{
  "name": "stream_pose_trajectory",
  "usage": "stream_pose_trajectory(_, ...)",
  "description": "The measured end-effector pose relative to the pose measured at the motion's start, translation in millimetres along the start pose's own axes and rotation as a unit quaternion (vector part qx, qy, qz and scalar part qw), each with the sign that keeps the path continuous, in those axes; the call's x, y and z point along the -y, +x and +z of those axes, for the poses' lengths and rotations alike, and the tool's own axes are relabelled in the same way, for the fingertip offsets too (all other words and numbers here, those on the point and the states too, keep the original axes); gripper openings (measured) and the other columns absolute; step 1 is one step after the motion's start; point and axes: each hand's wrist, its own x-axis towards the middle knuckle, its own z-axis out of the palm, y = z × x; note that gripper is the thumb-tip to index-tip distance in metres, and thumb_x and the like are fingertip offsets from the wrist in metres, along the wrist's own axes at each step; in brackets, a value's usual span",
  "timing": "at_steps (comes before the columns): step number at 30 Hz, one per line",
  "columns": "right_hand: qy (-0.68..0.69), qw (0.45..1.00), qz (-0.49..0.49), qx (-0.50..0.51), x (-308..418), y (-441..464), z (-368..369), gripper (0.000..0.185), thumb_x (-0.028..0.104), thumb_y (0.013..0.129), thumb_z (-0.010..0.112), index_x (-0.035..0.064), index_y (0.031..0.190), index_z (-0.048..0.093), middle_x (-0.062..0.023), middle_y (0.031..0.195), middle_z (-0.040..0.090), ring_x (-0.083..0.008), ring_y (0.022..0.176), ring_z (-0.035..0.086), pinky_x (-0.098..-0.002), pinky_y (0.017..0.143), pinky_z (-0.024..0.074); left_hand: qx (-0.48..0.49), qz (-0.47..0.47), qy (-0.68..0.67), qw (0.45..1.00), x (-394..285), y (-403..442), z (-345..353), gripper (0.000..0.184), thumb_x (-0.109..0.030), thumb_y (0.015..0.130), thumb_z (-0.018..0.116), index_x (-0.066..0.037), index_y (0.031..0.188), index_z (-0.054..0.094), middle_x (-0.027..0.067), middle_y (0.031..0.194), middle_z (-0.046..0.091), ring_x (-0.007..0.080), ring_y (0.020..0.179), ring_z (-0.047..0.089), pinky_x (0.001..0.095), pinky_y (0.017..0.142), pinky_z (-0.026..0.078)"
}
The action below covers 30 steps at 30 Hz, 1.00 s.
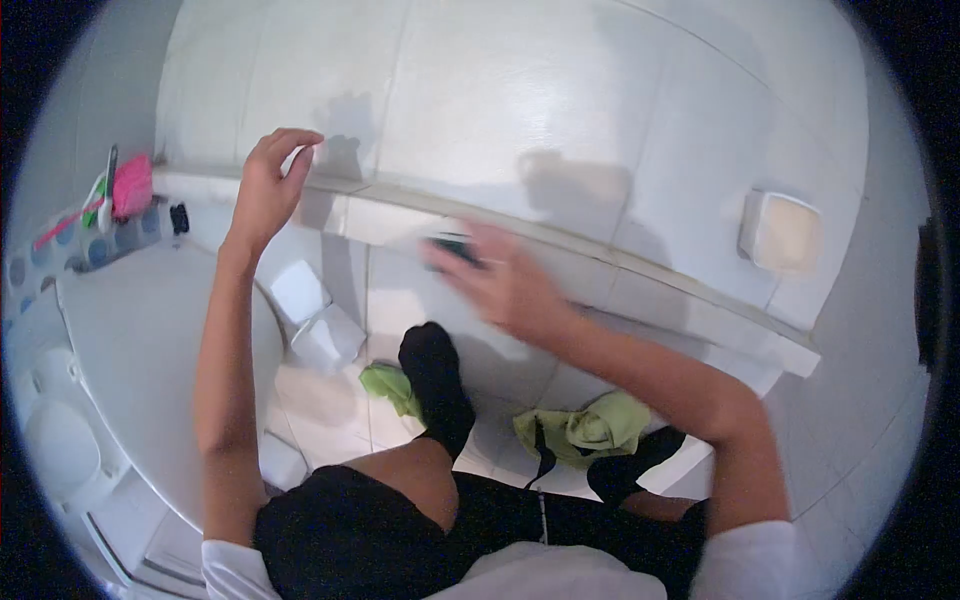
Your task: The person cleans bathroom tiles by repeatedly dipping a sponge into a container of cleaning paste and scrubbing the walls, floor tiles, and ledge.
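My right hand (505, 285) is blurred by motion, its fingers closed round a small dark green pad-like thing (455, 246). It is over the pale ledge (400, 222) at the foot of the white tiled surface (500, 90); whether the pad touches it I cannot tell. My left hand (272, 180) is raised near the ledge's left part, fingers bent and thumb apart from them, with nothing visible between. Shadows of both hands fall on the tiles.
A white toilet (170, 330) stands at left, beside a small lidded white bin (328, 338). Pink cloth-like stuff (132, 185) lies behind it. Green cloths (605, 425) are by my black-socked feet (435, 375). A white tub with beige contents (785, 232) is at right.
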Motion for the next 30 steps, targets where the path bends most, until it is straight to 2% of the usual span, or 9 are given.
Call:
stream_pose_trajectory(1,0.037,0.999,0.007,-0.003,13,37,22,0.065,0.002,0.078,0.051,0.0154,0.140,0.037,-0.0310,0.138,0.034,-0.0417,0.128,0.037,-0.0468,0.108,0.0311,0.004,0.023,0.022,0.999,-1,5,4,0.017,-0.006,0.088,0.055,-0.002,0.103,0.063,0.0108,0.105,0.063,0.0229,0.102,0.058,0.0322,0.091,0.044)
stream_pose_trajectory(2,0.038,0.996,0.013,-0.076,21,60,53,0.052,0.016,0.077,0.060,0.0139,0.129,0.051,-0.0228,0.134,0.043,-0.0393,0.123,0.042,-0.0516,0.104,0.0328,0.008,0.048,0.037,0.998,-3,10,10,0.017,-0.006,0.089,0.055,-0.002,0.103,0.063,0.0109,0.105,0.063,0.0229,0.102,0.058,0.0324,0.091,0.043)
stream_pose_trajectory(5,-0.280,0.953,-0.112,-0.007,24,67,21,0.047,0.018,0.076,0.060,0.0168,0.123,0.056,-0.0137,0.137,0.044,-0.0384,0.126,0.040,-0.0510,0.106,0.0315,0.010,0.075,0.037,0.996,-18,17,24,0.016,-0.005,0.087,0.055,-0.002,0.100,0.064,0.0116,0.103,0.063,0.0271,0.100,0.057,0.0354,0.089,0.043)
stream_pose_trajectory(8,-0.074,0.994,-0.041,-0.064,-5,-26,-38,0.042,0.016,0.074,0.059,0.0222,0.115,0.059,-0.0044,0.144,0.038,-0.0350,0.131,0.035,-0.0480,0.109,0.0304,0.029,0.097,0.087,0.991,-29,16,24,0.016,-0.005,0.085,0.055,-0.002,0.098,0.064,0.0123,0.100,0.063,0.0305,0.097,0.057,0.0379,0.088,0.042)
stream_pose_trajectory(11,-0.217,0.958,0.017,0.185,-41,-177,-159,0.057,0.013,0.074,0.055,0.0324,0.127,0.053,0.0034,0.147,0.034,-0.0316,0.135,0.032,-0.0519,0.108,0.0306,0.049,0.126,0.132,0.982,-37,18,22,0.015,-0.005,0.085,0.055,-0.002,0.098,0.063,0.0125,0.100,0.063,0.0309,0.095,0.057,0.0388,0.088,0.041)
stream_pose_trajectory(14,-0.291,0.918,0.165,0.212,-39,-262,-228,0.057,0.004,0.071,0.056,0.0312,0.121,0.059,0.0024,0.147,0.034,-0.0325,0.136,0.028,-0.0565,0.108,0.0289,0.048,0.146,0.151,0.977,-50,23,17,0.015,-0.005,0.085,0.055,-0.002,0.098,0.063,0.0120,0.100,0.063,0.0310,0.095,0.056,0.0392,0.088,0.041)
stream_pose_trajectory(17,-0.299,0.921,0.108,0.224,-44,-242,-207,0.060,0.010,0.075,0.053,0.0318,0.130,0.050,0.0030,0.150,0.029,-0.0305,0.138,0.025,-0.0505,0.111,0.0256,0.052,0.119,0.129,0.983,-68,25,12,0.015,-0.005,0.086,0.055,-0.002,0.097,0.063,0.0117,0.101,0.063,0.0309,0.096,0.056,0.0406,0.090,0.040)
stream_pose_trajectory(21,-0.178,0.976,-0.020,0.123,-31,-134,-142,0.069,0.006,0.065,0.064,0.0297,0.128,0.051,0.0013,0.147,0.034,-0.0307,0.137,0.027,-0.0493,0.112,0.0246,0.074,0.165,0.111,0.977,-112,23,21,0.014,-0.005,0.087,0.054,-0.003,0.098,0.062,0.0116,0.102,0.063,0.0302,0.100,0.055,0.0409,0.096,0.038)
stream_pose_trajectory(30,-0.234,0.964,0.106,0.061,-36,-177,-153,0.058,0.000,0.072,0.058,0.0244,0.124,0.053,-0.0006,0.147,0.034,-0.0347,0.137,0.027,-0.0526,0.108,0.0277,0.181,0.176,0.127,0.959,-138,-34,58,0.044,-0.023,0.080,0.068,-0.011,0.120,0.058,0.0094,0.121,0.058,0.0279,0.116,0.051,0.0520,0.106,0.030)
